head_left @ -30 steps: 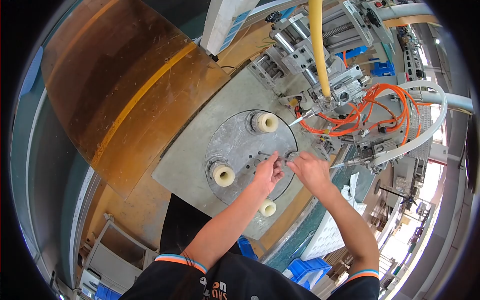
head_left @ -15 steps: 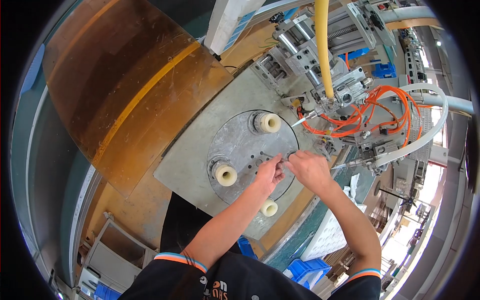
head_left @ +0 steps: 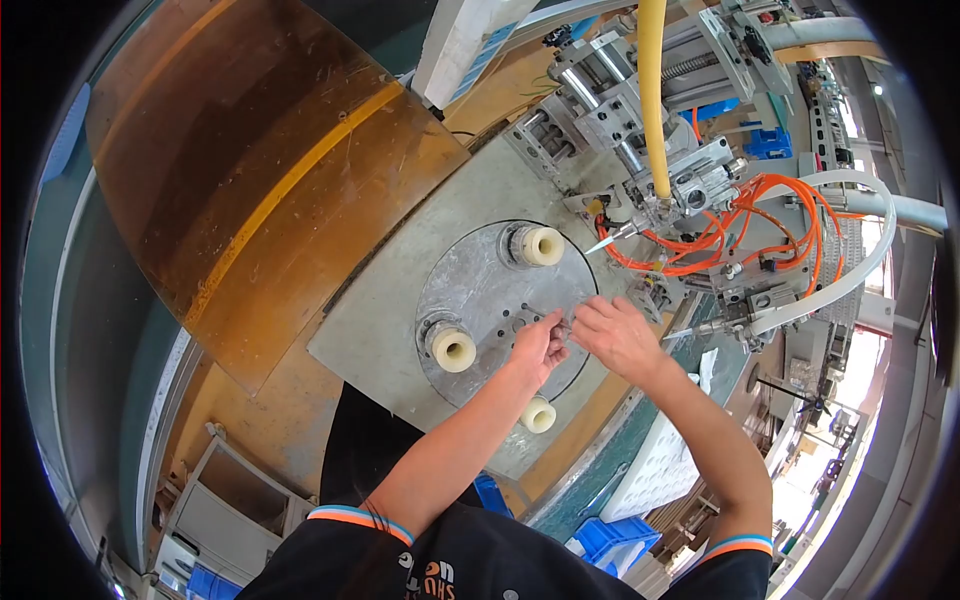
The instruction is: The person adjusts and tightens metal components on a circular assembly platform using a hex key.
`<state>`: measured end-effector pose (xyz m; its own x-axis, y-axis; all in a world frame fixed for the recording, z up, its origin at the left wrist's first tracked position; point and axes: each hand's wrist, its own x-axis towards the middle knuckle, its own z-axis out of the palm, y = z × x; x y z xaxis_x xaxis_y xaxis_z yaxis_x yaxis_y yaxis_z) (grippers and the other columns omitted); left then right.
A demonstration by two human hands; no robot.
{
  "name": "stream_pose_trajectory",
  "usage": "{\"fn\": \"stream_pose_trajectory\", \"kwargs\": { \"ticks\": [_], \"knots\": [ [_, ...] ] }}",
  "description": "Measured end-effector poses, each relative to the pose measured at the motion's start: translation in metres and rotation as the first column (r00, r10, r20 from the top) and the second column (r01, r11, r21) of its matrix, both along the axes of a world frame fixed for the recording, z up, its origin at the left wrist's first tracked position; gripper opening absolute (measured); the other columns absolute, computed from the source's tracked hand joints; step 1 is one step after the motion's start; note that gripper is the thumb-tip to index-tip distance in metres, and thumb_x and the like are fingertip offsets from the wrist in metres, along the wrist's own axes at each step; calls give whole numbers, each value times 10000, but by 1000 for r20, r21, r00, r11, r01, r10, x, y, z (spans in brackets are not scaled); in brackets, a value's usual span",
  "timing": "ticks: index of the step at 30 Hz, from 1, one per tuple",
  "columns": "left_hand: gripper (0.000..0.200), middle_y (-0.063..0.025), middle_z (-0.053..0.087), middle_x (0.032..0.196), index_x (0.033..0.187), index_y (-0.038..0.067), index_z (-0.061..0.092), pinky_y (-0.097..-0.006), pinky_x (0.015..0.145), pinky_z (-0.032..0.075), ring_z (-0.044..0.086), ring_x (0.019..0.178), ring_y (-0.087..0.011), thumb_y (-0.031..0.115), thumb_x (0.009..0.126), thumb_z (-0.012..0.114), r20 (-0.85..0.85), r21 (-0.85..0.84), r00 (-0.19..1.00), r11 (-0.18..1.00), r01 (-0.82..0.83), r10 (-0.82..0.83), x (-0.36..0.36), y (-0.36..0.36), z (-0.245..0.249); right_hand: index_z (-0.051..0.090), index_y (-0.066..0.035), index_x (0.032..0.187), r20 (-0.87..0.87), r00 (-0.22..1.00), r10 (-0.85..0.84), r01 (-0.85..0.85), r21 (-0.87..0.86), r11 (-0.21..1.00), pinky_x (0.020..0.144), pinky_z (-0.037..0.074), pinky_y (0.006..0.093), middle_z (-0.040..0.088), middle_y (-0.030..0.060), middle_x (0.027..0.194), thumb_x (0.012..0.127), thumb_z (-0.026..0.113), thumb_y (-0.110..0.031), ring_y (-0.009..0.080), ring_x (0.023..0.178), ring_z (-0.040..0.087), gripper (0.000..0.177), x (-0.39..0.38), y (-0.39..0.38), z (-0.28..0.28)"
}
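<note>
Over the right side of a round metal disc (head_left: 480, 290), my left hand (head_left: 540, 345) and my right hand (head_left: 614, 337) are close together. The fingers of both are drawn in as if pinching. A thin, grey, rod-like piece shows faintly by the left fingertips, too small to name. What the right fingers hold, if anything, is hidden. Around the disc stand cream-coloured hollow cylinders: a far one (head_left: 541, 246), a left one (head_left: 454, 351) and a near one (head_left: 538, 415) beside my left forearm. Several small dark holes mark the disc's middle, left of my hands.
A nozzle tip (head_left: 600, 244) points at the disc from a metal slide mechanism (head_left: 610, 110) with orange tubing (head_left: 735, 225) and a yellow hose (head_left: 650, 90). An amber clear panel (head_left: 250, 190) lies at the left. A white perforated tray (head_left: 655, 470) and blue bin (head_left: 615, 540) are near my right arm.
My right hand has shifted slightly up, and its fingers have turned a little. The left hand has stayed nearly still. The cylinders and disc look the same.
</note>
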<state>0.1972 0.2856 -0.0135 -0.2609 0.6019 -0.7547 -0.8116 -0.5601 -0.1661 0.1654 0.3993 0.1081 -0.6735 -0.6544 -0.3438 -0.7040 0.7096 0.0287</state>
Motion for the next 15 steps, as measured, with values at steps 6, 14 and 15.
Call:
{"fn": "stream_pose_trajectory", "kwargs": {
  "ticks": [6,14,15],
  "knots": [
    [178,61,431,592,751,102,557,-257,500,419,369,471,-56,232,864,603,-17,7,1000,1000,25,-24,-1,-2,0,520,-127,742,112,986,125,-125,-8,992,690,418,294,506,2,744,725,594,-180,163,776,540,93,-10,8,-9],
    [197,53,458,589,734,107,543,-245,503,421,401,469,-60,231,878,597,7,-13,1000,1000,25,-24,3,2,-1,506,-116,685,152,980,-130,146,-99,984,656,462,323,499,22,663,705,599,-161,194,677,578,105,8,8,-21],
    [181,54,458,592,761,97,565,-245,500,425,397,468,-59,231,879,589,-4,-20,1000,1000,21,-21,3,1,-3,506,-115,681,132,983,-129,144,-113,983,661,460,319,498,19,662,704,608,-164,190,684,578,115,10,8,-22]
  ]
}}
